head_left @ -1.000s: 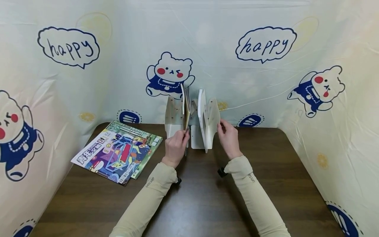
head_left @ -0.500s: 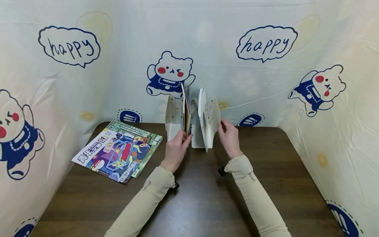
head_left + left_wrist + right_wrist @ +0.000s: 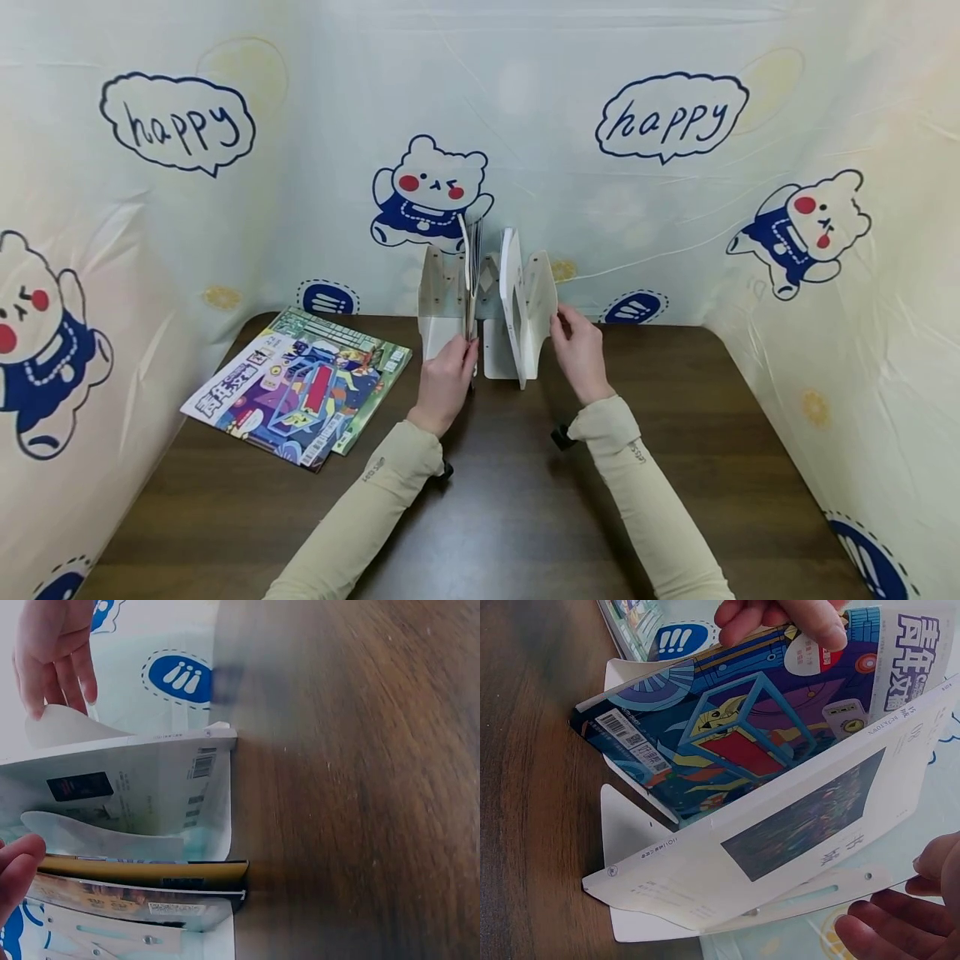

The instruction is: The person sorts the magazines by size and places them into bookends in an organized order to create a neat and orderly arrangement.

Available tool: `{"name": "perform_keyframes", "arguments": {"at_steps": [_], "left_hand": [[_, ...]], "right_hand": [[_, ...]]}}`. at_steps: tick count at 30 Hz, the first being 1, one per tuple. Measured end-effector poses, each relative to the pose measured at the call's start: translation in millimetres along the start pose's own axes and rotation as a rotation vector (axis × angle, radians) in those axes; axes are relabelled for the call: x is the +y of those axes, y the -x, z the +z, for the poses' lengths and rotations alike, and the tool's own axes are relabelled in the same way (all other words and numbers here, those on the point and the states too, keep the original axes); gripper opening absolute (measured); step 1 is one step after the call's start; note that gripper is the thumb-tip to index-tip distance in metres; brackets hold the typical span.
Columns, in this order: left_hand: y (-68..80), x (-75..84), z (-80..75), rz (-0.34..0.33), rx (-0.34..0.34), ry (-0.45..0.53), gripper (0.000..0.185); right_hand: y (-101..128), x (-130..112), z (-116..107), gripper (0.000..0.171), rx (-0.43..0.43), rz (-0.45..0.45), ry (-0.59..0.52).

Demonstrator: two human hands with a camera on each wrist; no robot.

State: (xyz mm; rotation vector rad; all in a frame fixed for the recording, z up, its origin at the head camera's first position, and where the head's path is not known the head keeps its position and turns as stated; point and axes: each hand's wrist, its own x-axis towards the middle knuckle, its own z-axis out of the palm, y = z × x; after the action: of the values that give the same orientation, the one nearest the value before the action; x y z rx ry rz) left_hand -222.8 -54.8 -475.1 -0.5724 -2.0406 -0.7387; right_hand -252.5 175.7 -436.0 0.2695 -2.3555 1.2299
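Observation:
A white expandable book rack (image 3: 442,335) stands at the table's far edge. In its left part are upright magazines (image 3: 739,742), one with a blue and purple cover. My left hand (image 3: 444,379) pinches their near edges, thumb on the right; most of its fingers are hidden in the head view. A white book (image 3: 512,292) with a dark cover picture leans upright in the right part. My right hand (image 3: 581,352) pinches the edge of the rack's right end plate (image 3: 540,304), beside that book.
Two overlapping magazines (image 3: 300,387) lie flat on the left of the brown wooden table (image 3: 495,508). A pale printed curtain (image 3: 562,192) hangs close behind the rack and along both sides.
My left thumb, spread to the right half a second ago, has come in against the magazines, which now stand closer together. The right hand stays on the end plate.

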Motion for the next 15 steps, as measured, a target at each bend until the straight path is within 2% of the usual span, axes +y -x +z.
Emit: {"name": "perform_keyframes", "arguments": {"at_steps": [7,11,15], "left_hand": [[-1.1,-1.4,0.9,-0.071,0.033,0.043,0.025],[-1.0,-2.2,0.3,-0.133,0.014,0.116,0.023],[0.3,-3.6,-1.1,-0.179,-0.018,0.147,0.02]], "right_hand": [[0.6,-0.3,-0.1,0.026,0.006,-0.006,0.01],[0.5,-0.6,-1.0,0.027,0.006,-0.005,0.015],[0.5,0.0,-0.4,0.028,-0.004,-0.002,0.012]]}}
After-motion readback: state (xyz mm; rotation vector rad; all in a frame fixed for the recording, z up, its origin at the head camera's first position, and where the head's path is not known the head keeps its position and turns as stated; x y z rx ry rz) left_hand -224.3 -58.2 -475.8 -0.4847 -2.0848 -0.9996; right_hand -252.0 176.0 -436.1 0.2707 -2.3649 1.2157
